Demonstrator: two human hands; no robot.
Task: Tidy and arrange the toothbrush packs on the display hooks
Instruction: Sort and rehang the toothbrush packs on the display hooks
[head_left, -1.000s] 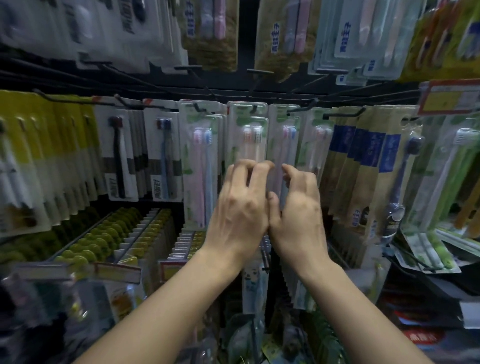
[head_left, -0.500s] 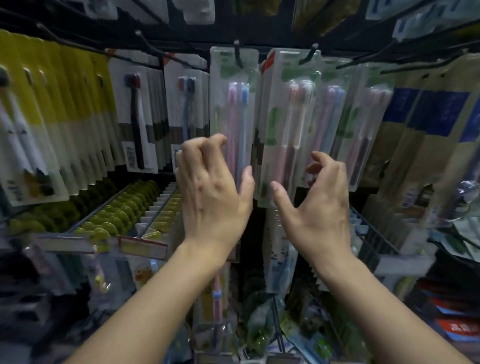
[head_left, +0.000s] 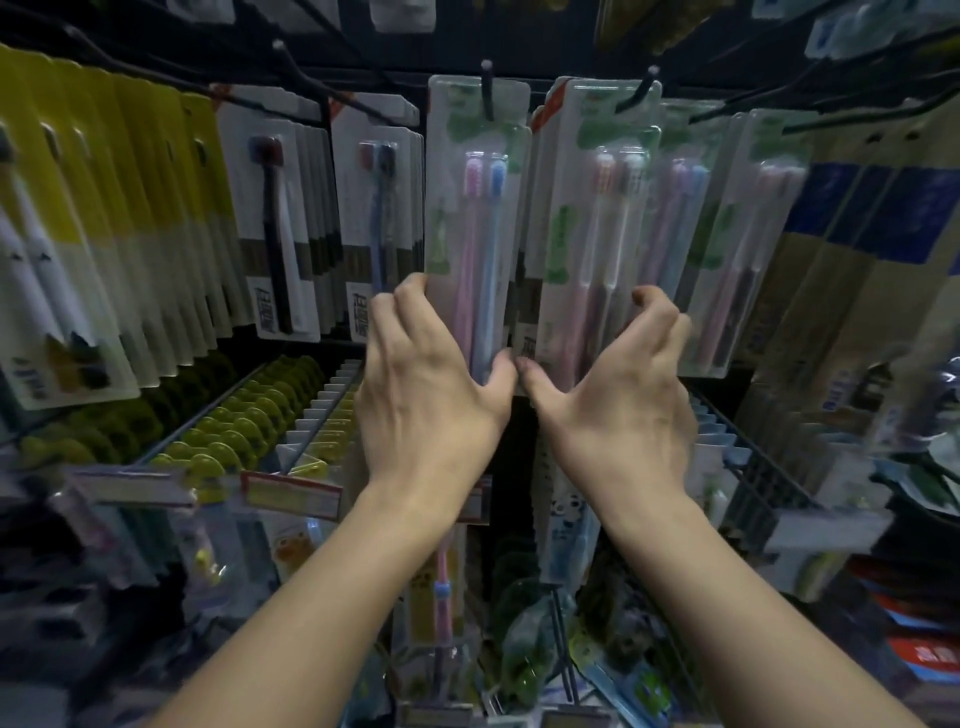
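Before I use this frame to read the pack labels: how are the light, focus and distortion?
Head view: dim overall, with the lower shelves nearly black; the pink-and-blue toothbrush pack between the left hand and right hand is fairly sharp; the edges are smeared, so the yellow packs and blue-label packs are unreadable; wide-angle bending fans the rows outward; plastic fronts show soft glare.

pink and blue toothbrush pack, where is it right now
In the head view the pink and blue toothbrush pack hangs at centre, gripped at its lower end by the left hand, right of the dark toothbrush packs.
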